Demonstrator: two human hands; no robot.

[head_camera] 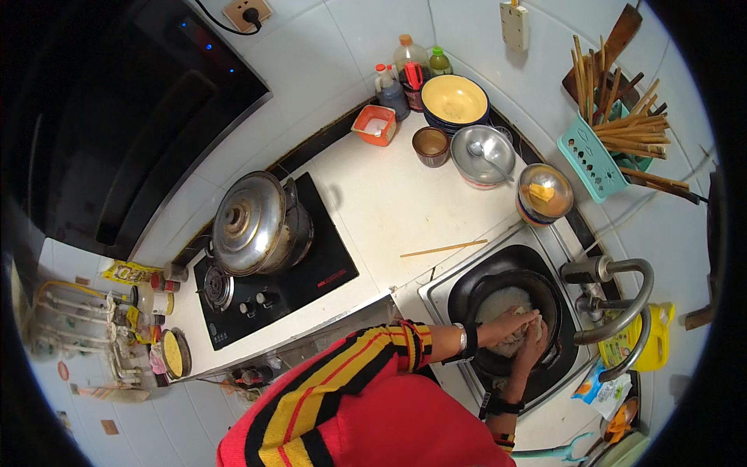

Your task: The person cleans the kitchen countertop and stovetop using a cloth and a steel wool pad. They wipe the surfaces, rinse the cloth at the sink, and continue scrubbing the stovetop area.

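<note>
A dark wok (543, 281) with cloudy water (505, 303) in it sits inside the sink (435, 292). Both hands are over the water, close together. My left hand (506, 328) and my right hand (530, 350) grip a pale, wet, crumpled thing (519, 337) between them; it may be a cloth or food, I cannot tell which. The fingers partly hide it. A dark band is round each wrist. Across the counter, up and left of the sink, lies a single wooden chopstick (443, 248).
The faucet (633, 303) curves over the sink's right side. Bowls (483, 154) line the counter's back edge. A large lidded pot (251, 225) stands on the black hob (327, 257). A teal chopstick holder (589, 157) hangs on the wall. A yellow jug (653, 338) stands behind the faucet.
</note>
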